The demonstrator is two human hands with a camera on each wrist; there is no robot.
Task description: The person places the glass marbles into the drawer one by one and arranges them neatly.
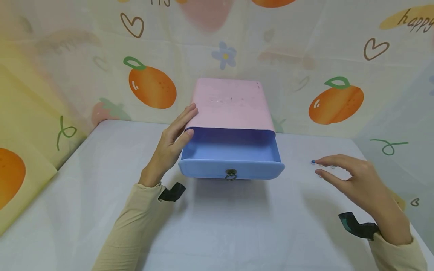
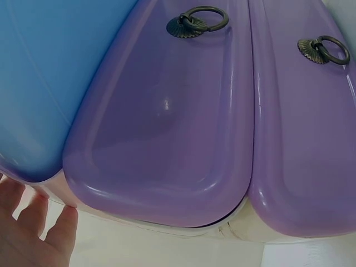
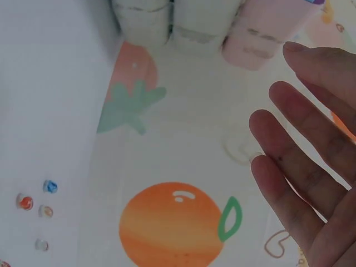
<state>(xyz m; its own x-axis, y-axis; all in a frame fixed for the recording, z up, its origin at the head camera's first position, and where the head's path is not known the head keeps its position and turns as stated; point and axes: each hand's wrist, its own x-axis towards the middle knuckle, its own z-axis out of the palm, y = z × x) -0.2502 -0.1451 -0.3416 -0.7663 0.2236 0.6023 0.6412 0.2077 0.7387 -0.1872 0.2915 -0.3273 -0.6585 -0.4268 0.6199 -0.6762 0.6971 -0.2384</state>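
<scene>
Pink cabinet steadied by flat left hand, right hand spread over marbles

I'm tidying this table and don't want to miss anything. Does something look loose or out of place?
Yes: small marbles lie loose on the table, right of the pink cabinet, near the right hand's fingertips. They could roll off. The blue drawer also stands pulled out and empty.
</scene>
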